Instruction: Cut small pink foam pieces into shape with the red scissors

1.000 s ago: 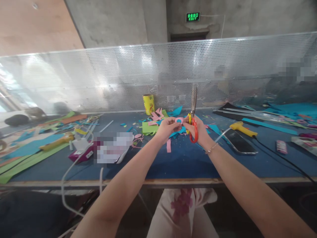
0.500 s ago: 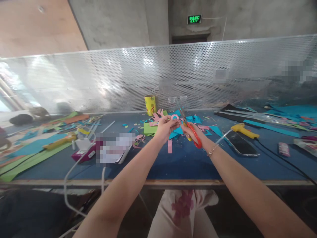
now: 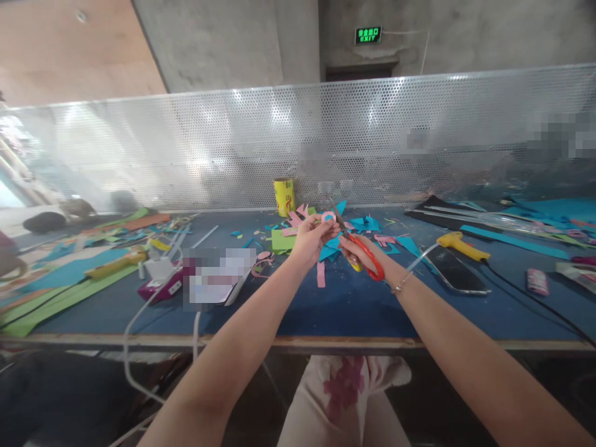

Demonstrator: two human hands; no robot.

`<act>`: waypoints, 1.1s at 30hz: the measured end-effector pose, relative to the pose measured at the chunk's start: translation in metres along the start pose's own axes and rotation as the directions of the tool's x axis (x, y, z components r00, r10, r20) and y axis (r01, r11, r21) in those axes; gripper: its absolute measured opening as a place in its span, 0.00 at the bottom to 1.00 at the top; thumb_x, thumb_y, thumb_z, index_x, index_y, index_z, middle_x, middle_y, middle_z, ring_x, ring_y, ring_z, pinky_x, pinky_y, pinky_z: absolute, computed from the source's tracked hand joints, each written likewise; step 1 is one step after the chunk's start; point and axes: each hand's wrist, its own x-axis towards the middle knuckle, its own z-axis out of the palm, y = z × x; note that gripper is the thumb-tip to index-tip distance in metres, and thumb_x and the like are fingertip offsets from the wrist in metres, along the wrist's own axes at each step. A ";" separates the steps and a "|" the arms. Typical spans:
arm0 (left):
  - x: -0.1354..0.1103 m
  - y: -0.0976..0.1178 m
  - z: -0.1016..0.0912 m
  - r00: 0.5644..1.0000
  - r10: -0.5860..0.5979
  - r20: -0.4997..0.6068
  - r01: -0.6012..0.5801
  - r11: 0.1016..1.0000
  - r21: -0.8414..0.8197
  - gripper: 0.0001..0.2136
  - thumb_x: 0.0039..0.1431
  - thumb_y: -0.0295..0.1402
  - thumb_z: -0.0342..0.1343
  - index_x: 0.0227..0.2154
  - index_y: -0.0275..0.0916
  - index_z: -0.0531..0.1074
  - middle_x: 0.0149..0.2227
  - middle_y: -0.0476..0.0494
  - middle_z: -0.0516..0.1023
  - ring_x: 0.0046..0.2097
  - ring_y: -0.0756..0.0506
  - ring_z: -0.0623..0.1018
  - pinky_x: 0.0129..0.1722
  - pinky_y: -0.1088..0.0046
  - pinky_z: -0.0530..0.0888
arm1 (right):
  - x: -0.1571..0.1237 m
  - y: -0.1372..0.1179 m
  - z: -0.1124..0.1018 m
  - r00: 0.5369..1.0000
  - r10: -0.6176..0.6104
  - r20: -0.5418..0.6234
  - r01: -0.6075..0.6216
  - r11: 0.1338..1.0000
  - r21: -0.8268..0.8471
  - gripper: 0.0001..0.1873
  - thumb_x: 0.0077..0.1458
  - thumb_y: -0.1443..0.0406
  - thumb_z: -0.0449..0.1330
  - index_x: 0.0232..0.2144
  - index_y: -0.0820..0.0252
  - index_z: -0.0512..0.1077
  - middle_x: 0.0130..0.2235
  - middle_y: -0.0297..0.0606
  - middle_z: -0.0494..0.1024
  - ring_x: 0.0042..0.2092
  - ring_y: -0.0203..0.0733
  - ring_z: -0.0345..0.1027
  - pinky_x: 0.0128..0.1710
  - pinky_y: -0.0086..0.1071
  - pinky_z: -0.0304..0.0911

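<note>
Nearly round pink piece (image 3: 332,215) beside metal-bladed scissors (image 3: 370,253)

Concrete wall (image 3: 223,46), green exit sign (image 3: 368,35), perforated metal partition (image 3: 261,143)

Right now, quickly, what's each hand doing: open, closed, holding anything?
Left hand: closed, pinching a small pink ring with blue showing in its middle.
Right hand: closed around metal scissors with red and yellow handles.
</note>
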 end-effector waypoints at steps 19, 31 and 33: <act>0.000 0.002 0.000 1.000 0.008 -0.009 -0.008 1.000 -0.016 0.08 0.44 0.28 0.61 0.26 0.36 0.66 0.23 0.49 0.75 0.26 0.54 0.75 0.33 0.76 0.73 | 0.002 0.008 -0.003 0.998 -0.051 0.042 0.053 0.998 -0.029 0.25 0.47 0.44 0.53 0.17 0.58 0.60 0.15 0.29 0.59 0.17 0.31 0.53 0.16 0.27 0.50; 0.002 0.000 -0.003 1.000 -0.005 0.006 0.006 1.000 -0.016 0.08 0.44 0.28 0.61 0.27 0.36 0.67 0.24 0.49 0.75 0.26 0.54 0.75 0.32 0.77 0.72 | -0.003 -0.003 0.000 1.000 -0.011 0.028 0.012 1.000 -0.017 0.26 0.44 0.43 0.55 0.19 0.58 0.59 0.15 0.27 0.58 0.16 0.29 0.50 0.16 0.27 0.49; 0.003 0.000 -0.003 1.000 0.001 0.018 0.000 1.000 -0.021 0.08 0.44 0.28 0.61 0.27 0.36 0.67 0.24 0.49 0.75 0.26 0.54 0.75 0.31 0.78 0.71 | -0.004 -0.004 0.001 1.000 -0.005 0.021 0.005 1.000 -0.003 0.26 0.42 0.43 0.56 0.19 0.58 0.59 0.16 0.27 0.59 0.16 0.29 0.50 0.16 0.27 0.48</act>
